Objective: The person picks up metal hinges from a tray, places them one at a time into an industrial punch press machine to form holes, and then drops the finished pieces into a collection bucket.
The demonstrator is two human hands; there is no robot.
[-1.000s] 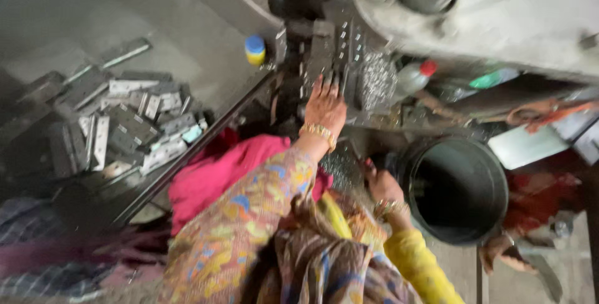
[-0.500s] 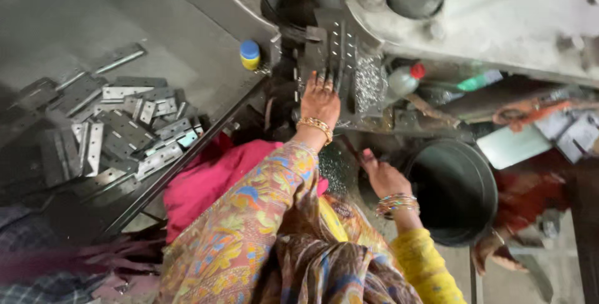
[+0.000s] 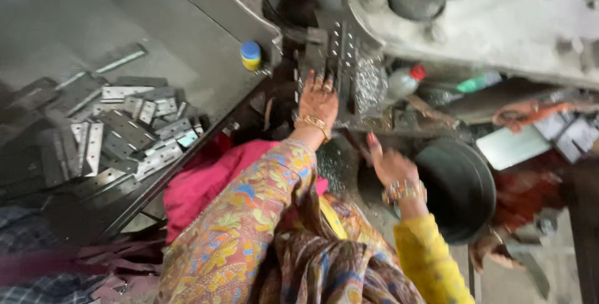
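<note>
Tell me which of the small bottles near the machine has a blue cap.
The yellow bottle standing on the grey table left of the left hand. The clear bottle lying to the right of that hand has a red cap.

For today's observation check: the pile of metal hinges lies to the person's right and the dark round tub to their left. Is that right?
No, the sides are swapped. The head view shows the metal hinges on the person's left and the dark round tub on their right.
</note>
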